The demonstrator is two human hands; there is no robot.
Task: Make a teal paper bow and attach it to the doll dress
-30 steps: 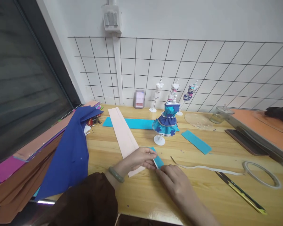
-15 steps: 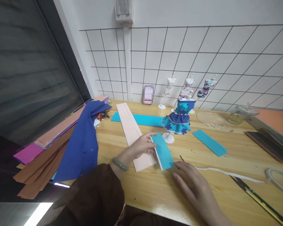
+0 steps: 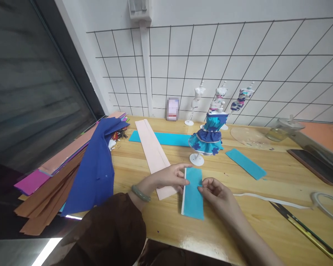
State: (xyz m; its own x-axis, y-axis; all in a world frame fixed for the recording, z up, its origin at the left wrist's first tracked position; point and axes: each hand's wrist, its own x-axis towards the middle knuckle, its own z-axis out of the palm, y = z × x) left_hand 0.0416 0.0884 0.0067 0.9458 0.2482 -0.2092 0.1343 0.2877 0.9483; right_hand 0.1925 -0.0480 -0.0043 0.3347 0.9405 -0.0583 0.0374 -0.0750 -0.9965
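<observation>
A turquoise crepe paper piece with a white strip along its left edge is held upright between both hands, above the wooden table. My left hand pinches its left edge, thumb in front and fingers partly behind. My right hand grips the right edge between thumb and fingers. Just behind stands a small dress form in a blue and turquoise ruffled paper dress on a white round base. A pale pink crepe paper strip lies partly under my left hand, across a longer turquoise strip.
Scissors and a roll of white tape, its end pulled out, lie at right. Another turquoise piece and a dark phone are behind them. Folded blue paper and brown strips pile at left. Small dress forms stand at the back.
My right hand has moved up and closed on the right edge of the turquoise piece. The piece has turned from slanted to nearly straight and shifted slightly nearer to me.
</observation>
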